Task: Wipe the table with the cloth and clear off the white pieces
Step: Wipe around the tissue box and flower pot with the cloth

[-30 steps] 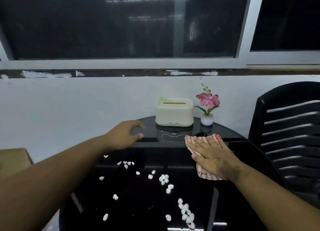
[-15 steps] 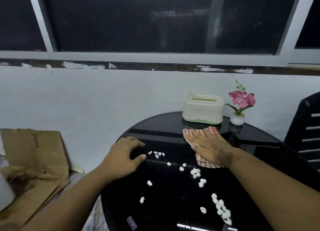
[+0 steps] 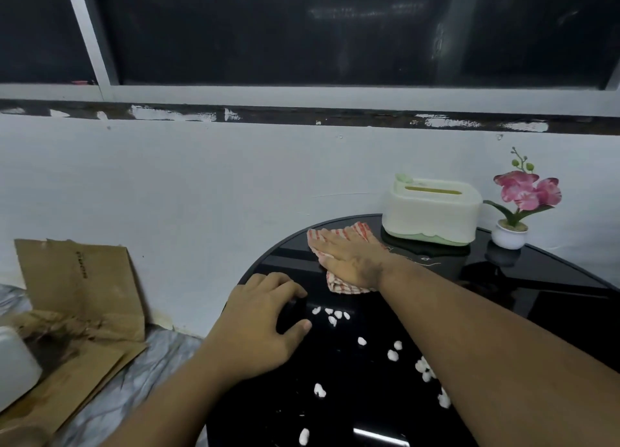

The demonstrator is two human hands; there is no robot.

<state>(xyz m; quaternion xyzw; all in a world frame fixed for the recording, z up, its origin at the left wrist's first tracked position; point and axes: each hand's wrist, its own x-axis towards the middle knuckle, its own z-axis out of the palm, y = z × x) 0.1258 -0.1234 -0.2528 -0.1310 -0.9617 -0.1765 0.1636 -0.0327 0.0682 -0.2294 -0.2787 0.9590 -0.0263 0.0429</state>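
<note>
Two hands work the black table [image 3: 536, 289]. The right hand [image 3: 352, 262] presses flat, fingers spread, on the striped cloth [image 3: 335, 284]. The left hand [image 3: 261, 322] rests half-curled and holds nothing beside white pieces [image 3: 332, 314].

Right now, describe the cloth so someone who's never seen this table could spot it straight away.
Find the round black table by the white wall, then the pale tissue box at its far edge. The cloth lies just left of the box, flat under the right hand. It is the only red-and-white striped thing there.
</note>
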